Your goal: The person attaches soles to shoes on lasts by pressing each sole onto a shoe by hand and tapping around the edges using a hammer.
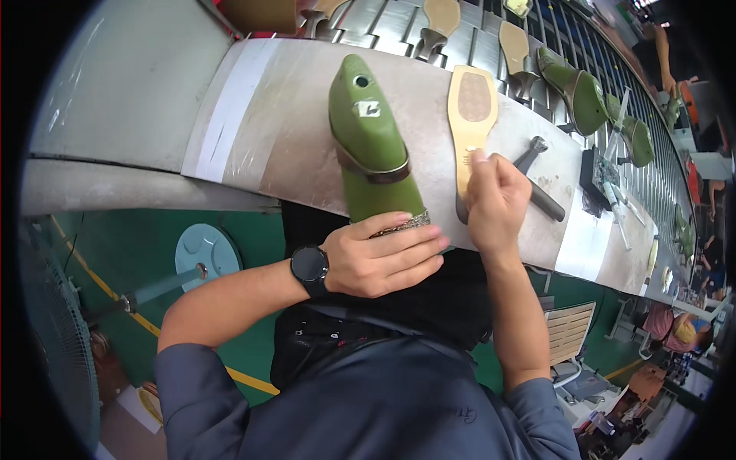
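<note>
The person's left hand [383,257] grasps the near end of a green shoe form [368,130], with its fingers laid across a sparkly band [412,222]. The form is at the middle of the table [291,100], with its near end by the near edge. It points away from the person. A brown strap [376,173] goes across it, and a bit of white tape [368,110] is stuck on top, close to a round hole.

The right hand [497,201] is curled up like a loose fist. It is over the near part of a tan shoe sole [473,107], to the right of the form. One cannot tell if it grips the sole.

Just to the right of that hand is a dark tool [547,202], partly hidden. Farther right is a small black box [592,172], with thin tools [613,198] beside it.

On the far side, more tan soles [442,15] sit on a metal rack [391,27]. More green shoe forms [586,103] are on the far right. A black watch [310,265] is on the left wrist.
</note>
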A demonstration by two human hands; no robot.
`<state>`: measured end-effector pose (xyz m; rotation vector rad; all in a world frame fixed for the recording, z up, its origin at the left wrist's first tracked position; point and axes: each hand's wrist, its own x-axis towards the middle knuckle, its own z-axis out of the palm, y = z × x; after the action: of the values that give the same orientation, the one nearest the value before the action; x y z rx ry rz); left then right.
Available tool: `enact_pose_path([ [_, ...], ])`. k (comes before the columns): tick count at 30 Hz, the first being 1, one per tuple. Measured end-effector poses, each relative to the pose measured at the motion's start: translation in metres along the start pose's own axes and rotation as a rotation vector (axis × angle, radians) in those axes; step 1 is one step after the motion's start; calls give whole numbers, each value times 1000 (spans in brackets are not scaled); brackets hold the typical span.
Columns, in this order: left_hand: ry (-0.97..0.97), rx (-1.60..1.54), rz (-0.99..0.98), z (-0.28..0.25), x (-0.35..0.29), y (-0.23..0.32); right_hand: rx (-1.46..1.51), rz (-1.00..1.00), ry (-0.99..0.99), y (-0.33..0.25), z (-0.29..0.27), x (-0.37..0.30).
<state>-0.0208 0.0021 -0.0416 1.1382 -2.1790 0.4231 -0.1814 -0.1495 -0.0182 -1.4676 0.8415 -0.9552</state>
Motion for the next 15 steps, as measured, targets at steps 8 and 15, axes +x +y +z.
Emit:
enact_pose_path([
  [8, 2, 52, 32, 4, -1, 3, -628, -460, -19, 0, -29, -31],
  [15, 29, 76, 9, 2, -11, 4, 120, -48, 17, -5, -64, -133],
])
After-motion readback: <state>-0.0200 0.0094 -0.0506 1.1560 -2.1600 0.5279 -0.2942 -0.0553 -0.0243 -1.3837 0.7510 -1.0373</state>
